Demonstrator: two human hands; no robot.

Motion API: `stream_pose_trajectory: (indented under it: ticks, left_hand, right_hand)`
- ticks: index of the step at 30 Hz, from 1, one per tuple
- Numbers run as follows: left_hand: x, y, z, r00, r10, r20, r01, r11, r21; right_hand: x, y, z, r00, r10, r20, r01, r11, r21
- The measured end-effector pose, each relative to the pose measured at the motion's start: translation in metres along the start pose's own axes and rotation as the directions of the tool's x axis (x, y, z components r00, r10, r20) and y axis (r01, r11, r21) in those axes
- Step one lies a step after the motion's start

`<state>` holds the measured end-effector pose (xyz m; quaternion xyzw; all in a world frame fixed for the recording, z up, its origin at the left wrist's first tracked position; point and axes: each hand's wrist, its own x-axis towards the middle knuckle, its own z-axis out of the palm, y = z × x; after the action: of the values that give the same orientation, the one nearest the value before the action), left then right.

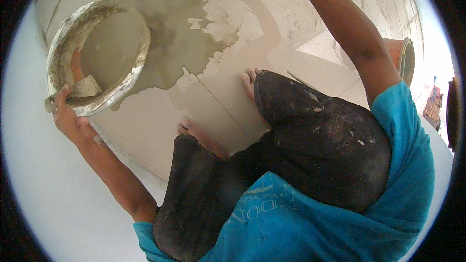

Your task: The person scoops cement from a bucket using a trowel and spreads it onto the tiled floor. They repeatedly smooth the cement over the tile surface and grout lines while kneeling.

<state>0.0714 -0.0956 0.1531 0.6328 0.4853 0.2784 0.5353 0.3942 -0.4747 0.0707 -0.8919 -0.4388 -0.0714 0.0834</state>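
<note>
My left hand [69, 119] is closed around a putty knife [86, 89] at the near rim of a bucket [135, 77]. The knife's broad blade, coated in grey, reaches over the rim into the bucket. Wet grey grout [111, 43] lies inside, and the bucket's walls are crusted with it. My right arm [349, 29] stretches forward past the top edge, so the right hand is out of sight. Beyond the bucket, a wide pool of the same grey grout [170, 43] covers the floor tiles [218, 85].
My bare feet [196, 133] rest on the tiles close to the pool. An orange bucket [399, 56] stands at the right, behind my right arm. A white wall [53, 174] runs along the left. Stacked reddish-brown pieces [433, 104] show at the far right.
</note>
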Motion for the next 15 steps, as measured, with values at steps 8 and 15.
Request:
stream_pose_trajectory:
  ticks: [8, 15]
  left_hand:
    - [-0.003, 0.003, -0.003, 0.997, 0.065, 0.039, -0.067, 0.997, 0.03]
    - [-0.001, -0.002, 0.002, 1.0, -0.006, 0.013, 0.006, 0.999, -0.032]
  right_hand:
    - [0.001, 0.005, 0.007, 0.999, -0.031, -0.01, 0.031, 0.999, -0.034]
    - [-0.003, 0.002, 0.003, 1.0, -0.015, -0.022, 0.015, 1.0, -0.011]
